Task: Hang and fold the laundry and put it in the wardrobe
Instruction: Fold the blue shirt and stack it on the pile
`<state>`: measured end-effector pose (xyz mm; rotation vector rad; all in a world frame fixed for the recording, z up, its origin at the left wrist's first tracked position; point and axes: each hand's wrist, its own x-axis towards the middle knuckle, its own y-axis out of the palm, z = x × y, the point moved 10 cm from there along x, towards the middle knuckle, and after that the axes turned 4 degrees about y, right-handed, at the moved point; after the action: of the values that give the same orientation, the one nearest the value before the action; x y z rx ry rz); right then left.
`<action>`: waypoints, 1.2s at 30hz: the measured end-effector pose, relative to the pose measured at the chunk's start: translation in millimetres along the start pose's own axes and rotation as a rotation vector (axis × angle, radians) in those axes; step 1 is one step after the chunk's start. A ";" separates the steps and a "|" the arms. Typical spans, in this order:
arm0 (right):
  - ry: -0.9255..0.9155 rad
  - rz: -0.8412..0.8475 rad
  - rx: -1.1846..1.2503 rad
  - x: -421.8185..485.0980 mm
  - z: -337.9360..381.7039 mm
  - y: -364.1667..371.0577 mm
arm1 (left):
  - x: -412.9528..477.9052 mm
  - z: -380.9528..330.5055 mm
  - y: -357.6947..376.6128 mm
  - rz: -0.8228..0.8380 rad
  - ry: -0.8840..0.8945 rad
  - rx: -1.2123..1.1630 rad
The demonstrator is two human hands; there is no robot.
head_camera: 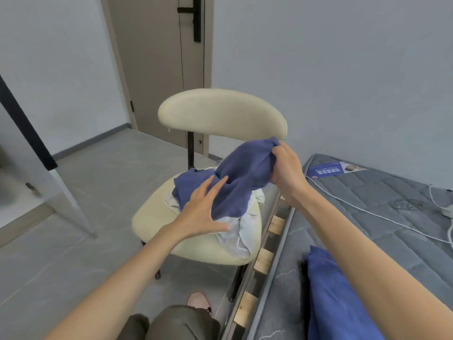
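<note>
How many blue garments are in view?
2: one blue garment over the chair, in the right hand; another blue garment on the mattress. More may be hidden.

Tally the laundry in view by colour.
Blue: 2, the blue garment held in the right hand over the chair, and the blue cloth on the mattress.
White: 1, the white heap on the chair seat; whether it is more than one piece cannot be told.
Total: 3

Grey walls [343, 69], tiled floor [98, 168], cream chair [220, 111]
</note>
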<state>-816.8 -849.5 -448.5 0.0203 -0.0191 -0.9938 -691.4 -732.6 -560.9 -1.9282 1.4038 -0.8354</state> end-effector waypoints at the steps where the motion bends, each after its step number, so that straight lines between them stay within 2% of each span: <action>1: -0.003 0.025 0.085 -4.2 16.8 4.4 | 1.3 -13.9 -6.2 -0.017 0.029 0.031; 4: -0.001 0.165 0.300 -19.6 63.1 24.8 | 5.0 -47.3 -33.5 -0.158 0.035 -0.013; 7: -0.025 0.300 0.388 -36.2 102.6 44.4 | 0.3 -66.5 -83.6 -0.423 0.030 -0.353; 9: -0.053 0.336 0.429 -43.2 125.2 51.2 | -9.1 -73.3 -120.3 -0.534 0.050 -0.466; 14: -0.063 0.352 0.581 -52.7 160.1 67.9 | -46.4 -89.7 -205.2 -0.649 0.079 -0.364; 18: -0.020 0.463 0.697 -70.9 180.9 110.5 | -79.9 -95.7 -254.3 -0.765 0.031 -0.108; 20: -0.017 0.556 0.711 -85.9 194.8 138.6 | -95.5 -89.2 -267.8 -0.766 -0.034 -0.034; 24: 0.022 0.650 0.701 -109.4 210.2 185.7 | -118.2 -69.1 -269.9 -0.652 -0.126 -0.164; 29: 0.118 0.693 0.790 -126.9 217.4 226.9 | -135.1 -62.2 -244.4 -0.426 -0.116 -0.536; 31: 0.133 0.691 0.811 -130.3 219.8 238.3 | -142.8 -62.4 -241.3 -0.455 -0.087 -0.625; 33: 0.132 0.688 0.841 -131.3 224.1 246.3 | -149.9 -60.8 -244.7 -0.553 -0.029 -0.614; 36: 0.130 0.664 0.905 -127.3 232.6 249.2 | -158.5 -46.2 -246.8 -0.655 -0.056 -0.336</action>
<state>-683.3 -608.9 -210.4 0.8549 -0.3348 -0.2526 -622.6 -522.0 -363.3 -2.7163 0.9135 -0.8508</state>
